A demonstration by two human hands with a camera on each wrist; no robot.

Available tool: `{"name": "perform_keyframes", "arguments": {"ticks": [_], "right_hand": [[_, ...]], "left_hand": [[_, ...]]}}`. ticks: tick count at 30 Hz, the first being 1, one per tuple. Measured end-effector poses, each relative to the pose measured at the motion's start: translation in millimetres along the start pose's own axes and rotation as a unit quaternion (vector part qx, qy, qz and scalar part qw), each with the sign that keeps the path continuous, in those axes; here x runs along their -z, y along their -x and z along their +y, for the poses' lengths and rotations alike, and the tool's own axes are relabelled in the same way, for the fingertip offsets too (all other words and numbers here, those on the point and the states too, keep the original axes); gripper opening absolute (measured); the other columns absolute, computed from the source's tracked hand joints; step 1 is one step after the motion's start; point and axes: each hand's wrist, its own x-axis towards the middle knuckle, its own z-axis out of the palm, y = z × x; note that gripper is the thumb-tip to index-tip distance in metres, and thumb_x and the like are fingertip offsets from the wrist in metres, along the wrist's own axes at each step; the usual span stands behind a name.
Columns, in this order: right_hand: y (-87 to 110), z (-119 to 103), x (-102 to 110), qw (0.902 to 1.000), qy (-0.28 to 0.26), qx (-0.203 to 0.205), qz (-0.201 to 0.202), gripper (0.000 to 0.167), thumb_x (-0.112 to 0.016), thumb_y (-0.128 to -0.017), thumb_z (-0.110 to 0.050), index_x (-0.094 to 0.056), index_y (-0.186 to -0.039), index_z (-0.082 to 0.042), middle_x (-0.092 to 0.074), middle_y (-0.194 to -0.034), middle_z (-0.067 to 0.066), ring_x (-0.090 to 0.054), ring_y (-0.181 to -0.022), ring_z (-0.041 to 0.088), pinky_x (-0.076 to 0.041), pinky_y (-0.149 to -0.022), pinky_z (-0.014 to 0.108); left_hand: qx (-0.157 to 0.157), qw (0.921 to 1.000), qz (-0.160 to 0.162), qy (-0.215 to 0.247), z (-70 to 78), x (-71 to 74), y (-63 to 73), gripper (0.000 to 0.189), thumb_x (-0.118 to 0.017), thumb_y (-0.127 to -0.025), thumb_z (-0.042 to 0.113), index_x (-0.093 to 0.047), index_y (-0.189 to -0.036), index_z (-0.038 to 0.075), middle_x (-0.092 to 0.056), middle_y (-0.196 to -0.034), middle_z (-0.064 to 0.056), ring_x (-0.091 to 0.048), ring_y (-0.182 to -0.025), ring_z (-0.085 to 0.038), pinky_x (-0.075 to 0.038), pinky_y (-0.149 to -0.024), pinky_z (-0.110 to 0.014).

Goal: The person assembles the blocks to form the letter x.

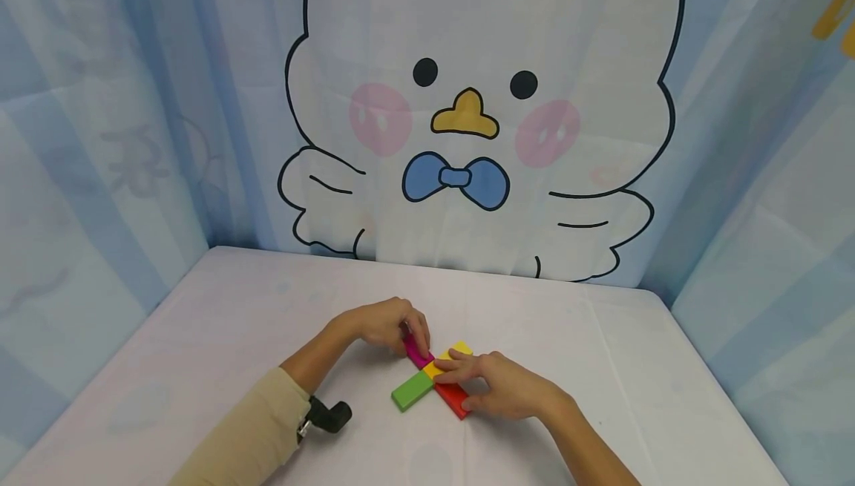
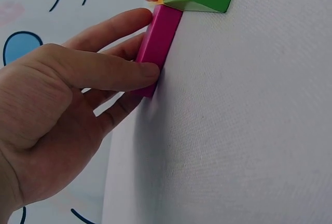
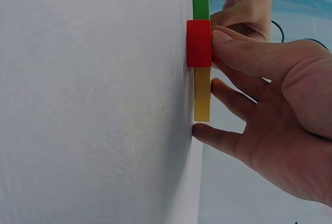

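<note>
Four-armed like a cross, a magenta block (image 1: 415, 349), a yellow block (image 1: 462, 347), a green block (image 1: 411, 390) and a red block (image 1: 453, 400) lie end to end on the table. My left hand (image 1: 394, 324) pinches the magenta block (image 2: 162, 35) between thumb and fingers, with one end of it against the others. From the right, my right hand (image 1: 508, 386) rests over the yellow and red blocks, fairly straight fingers on the yellow one. Its thumb touches the red block (image 3: 199, 43) in the right wrist view. The hand partly covers both blocks.
The table (image 1: 347, 464) has a pale cloth, with a printed curtain (image 1: 467, 234) rising behind its far edge. More curtain hangs along both sides. A black device (image 1: 329, 416) sticks out from the left wrist, low over the table.
</note>
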Motion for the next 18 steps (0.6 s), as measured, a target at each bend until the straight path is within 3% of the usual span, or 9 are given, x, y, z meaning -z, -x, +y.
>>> {"name": "perform_keyframes", "arguments": {"ticks": [18], "right_hand": [[0.4, -0.6, -1.1, 1.0000, 0.007, -0.003, 0.001, 0.054, -0.071, -0.092, -0.001, -0.069, -0.139, -0.028, -0.052, -0.157, -0.008, -0.031, -0.158, 0.024, -0.023, -0.125, 0.066]], "left_hand": [[0.011, 0.9997, 0.022, -0.001, 3.1, -5.4, 5.3, 0.028, -0.081, -0.086, -0.001, -0.086, -0.094, 0.025, -0.073, -0.106, 0.012, -0.064, -0.103, -0.009, -0.058, -0.085, -0.023]]}}
